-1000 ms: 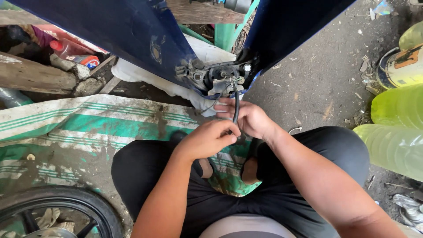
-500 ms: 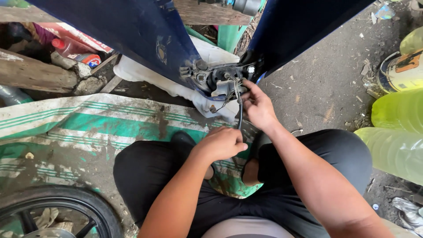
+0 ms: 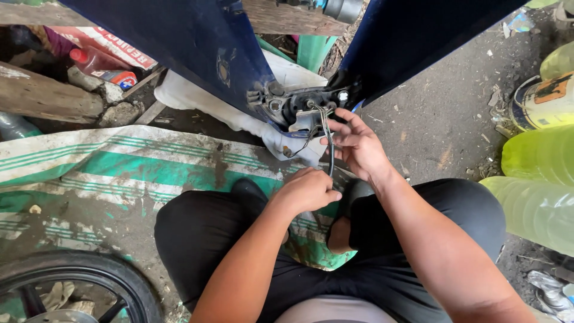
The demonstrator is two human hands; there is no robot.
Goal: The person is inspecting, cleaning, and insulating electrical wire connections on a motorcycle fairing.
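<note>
I sit cross-legged on the ground under a dark blue motorbike body panel (image 3: 179,42). A dirty black mechanism (image 3: 299,107) with bolts hangs at the panel's lower tip. A thin black cable (image 3: 329,143) runs down from it. My right hand (image 3: 356,143) is up at the mechanism, fingers pinching the cable near its top end. My left hand (image 3: 308,191) is lower, closed in a fist around the cable's lower part.
A green-and-white striped mat (image 3: 119,173) covers the ground at left. A black tyre (image 3: 78,287) sits at bottom left. Yellow-green plastic bottles (image 3: 538,179) and a tin can (image 3: 541,101) stand at right. A wooden log (image 3: 42,98) and a white rag (image 3: 203,101) lie behind.
My right hand has risen from beside the left hand up to the mechanism. My left hand has dropped slightly lower along the cable.
</note>
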